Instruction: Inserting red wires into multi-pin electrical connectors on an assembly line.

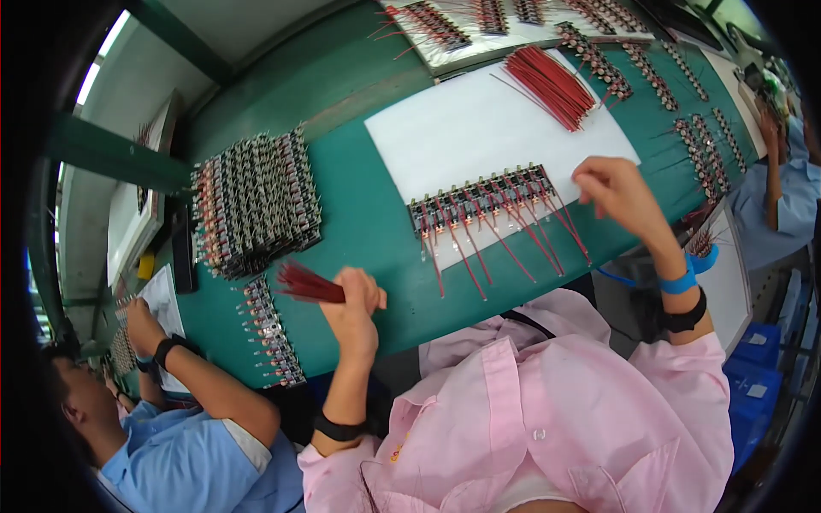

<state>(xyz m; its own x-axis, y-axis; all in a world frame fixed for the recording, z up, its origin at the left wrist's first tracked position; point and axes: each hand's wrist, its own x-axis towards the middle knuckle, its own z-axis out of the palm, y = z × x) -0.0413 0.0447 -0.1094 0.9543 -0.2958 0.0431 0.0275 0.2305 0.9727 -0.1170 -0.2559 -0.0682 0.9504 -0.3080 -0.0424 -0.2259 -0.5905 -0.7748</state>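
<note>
My left hand (355, 299) is closed around a bundle of thin red wires (306, 284), which points out to the left above the green table. In front of me a strip of small circuit boards (483, 198) lies across the near edge of a white foam sheet (419, 128). Several red wires trail from the strip toward me. Just past its right end hovers my right hand (620, 195), fingers bent together; whatever they may pinch is too small or hidden to see. A larger pile of red wires (552, 88) rests at the sheet's far right.
Stacked board strips (256, 201) stand on the left of the green table (342, 205), with a single strip (270, 333) nearer. More strips (710, 158) lie at the right, and a white tray (505, 50) holds others at the back. Co-workers (188, 445) sit on both sides.
</note>
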